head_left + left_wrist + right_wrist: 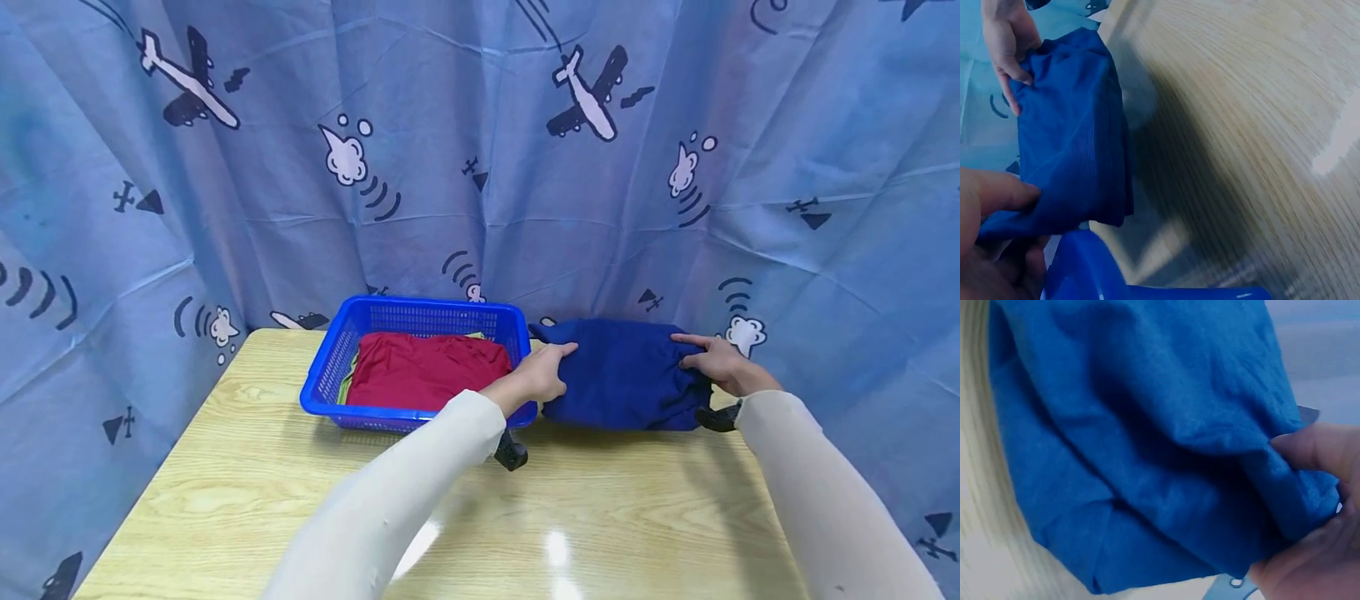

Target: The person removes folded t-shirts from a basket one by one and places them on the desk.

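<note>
A folded dark blue cloth (pixel 622 379), perhaps a garment, is held between both hands to the right of the basket. My left hand (pixel 542 372) pinches its left edge, thumb on top and fingers beneath, as the left wrist view shows. At the opposite edge my right hand (pixel 722 364) grips it; in the right wrist view the thumb (pixel 1316 447) presses on a bunched fold. Several layers show along the side of the cloth (pixel 1079 131), and a shadow lies on the table beside it.
A blue plastic basket (pixel 321 407) stands left of the cloth, close to the left hand. Inside lies a dark red cloth (pixel 427 371) over something yellow-green (pixel 345 385). Behind the wooden table (pixel 247 475) hangs a blue curtain (pixel 450 167) printed with airplanes.
</note>
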A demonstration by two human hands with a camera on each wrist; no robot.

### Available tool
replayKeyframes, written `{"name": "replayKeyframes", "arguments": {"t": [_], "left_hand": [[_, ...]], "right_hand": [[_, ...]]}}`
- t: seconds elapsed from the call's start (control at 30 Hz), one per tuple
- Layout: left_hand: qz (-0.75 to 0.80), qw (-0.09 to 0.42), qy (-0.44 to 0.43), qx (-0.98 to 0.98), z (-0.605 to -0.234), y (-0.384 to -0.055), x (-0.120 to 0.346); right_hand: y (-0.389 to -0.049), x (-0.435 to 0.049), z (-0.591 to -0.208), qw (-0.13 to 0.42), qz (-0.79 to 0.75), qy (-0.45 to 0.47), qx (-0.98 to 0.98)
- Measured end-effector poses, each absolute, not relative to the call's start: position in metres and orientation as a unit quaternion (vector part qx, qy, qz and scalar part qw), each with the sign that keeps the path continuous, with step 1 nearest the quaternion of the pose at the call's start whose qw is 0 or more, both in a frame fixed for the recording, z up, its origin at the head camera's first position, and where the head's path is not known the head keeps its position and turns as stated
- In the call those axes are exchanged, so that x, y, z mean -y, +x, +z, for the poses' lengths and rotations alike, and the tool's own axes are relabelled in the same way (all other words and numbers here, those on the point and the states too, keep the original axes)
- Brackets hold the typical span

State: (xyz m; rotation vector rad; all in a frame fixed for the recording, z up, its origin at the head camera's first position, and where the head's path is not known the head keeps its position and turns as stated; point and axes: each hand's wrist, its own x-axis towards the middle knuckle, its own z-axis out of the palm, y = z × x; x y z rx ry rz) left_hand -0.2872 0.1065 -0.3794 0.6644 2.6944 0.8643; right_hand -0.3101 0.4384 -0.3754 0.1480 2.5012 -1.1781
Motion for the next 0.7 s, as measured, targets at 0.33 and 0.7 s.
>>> {"name": "replayKeyframes", "arguments": {"t": [0.33,0.7], "left_hand": [[0.219,0.074,0.214,-0.949,-0.385,-0.286,-0.109],[0.086,0.034,0.191,-0.977,-0.393,-0.295,-0.112]], "right_hand": [[-0.317,-0.434,-0.399,0.147,-0.414,0.074,-0.895],[-0.322,-0.421,-0.410,0.098,-0.400,0.100,-0.906]]}}
